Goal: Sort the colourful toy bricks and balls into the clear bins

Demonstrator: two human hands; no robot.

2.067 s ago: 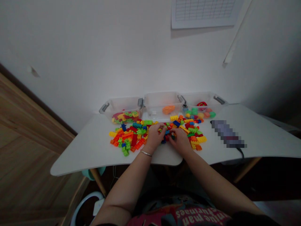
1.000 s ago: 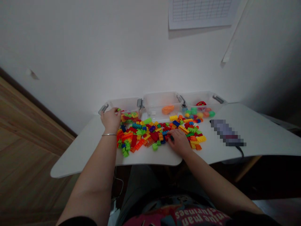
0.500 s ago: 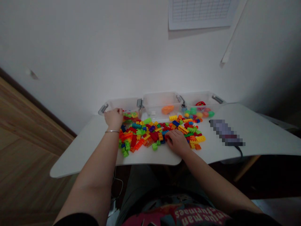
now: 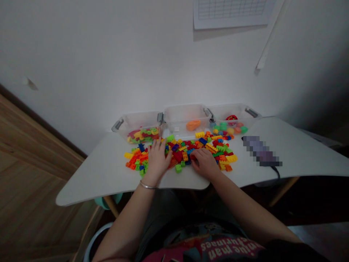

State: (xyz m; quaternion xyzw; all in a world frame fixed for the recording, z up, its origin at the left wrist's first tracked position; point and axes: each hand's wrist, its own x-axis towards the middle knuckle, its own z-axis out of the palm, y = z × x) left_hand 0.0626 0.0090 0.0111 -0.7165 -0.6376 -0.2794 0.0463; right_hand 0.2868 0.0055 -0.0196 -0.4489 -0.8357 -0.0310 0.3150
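Colourful toy building blocks [image 4: 178, 157] lie in a wide loose pile on the white table [image 4: 92, 171]. Above the left part of the pile is my left hand [image 4: 158, 158], its fingers spread and nothing visible in them. A silvery bangle circles that wrist. My right hand [image 4: 205, 162] rests at the front middle of the pile, fingers curled, with a red building block [image 4: 193, 158] showing at the fingertips. Behind the pile, the left clear bin [image 4: 136, 120] contains yellow, green and red pieces.
A middle clear bin [image 4: 185, 111] has an orange piece [image 4: 193, 125] inside. The right clear bin [image 4: 234, 109] contains rounded green, orange and yellow pieces and a red item. A pixelated dark device [image 4: 261, 151] with a cable lies on the right. The wall stands right behind the bins.
My left hand has come back from the left bin to the pile, moving right and nearer, and its fingers have spread. My right hand stays in place.
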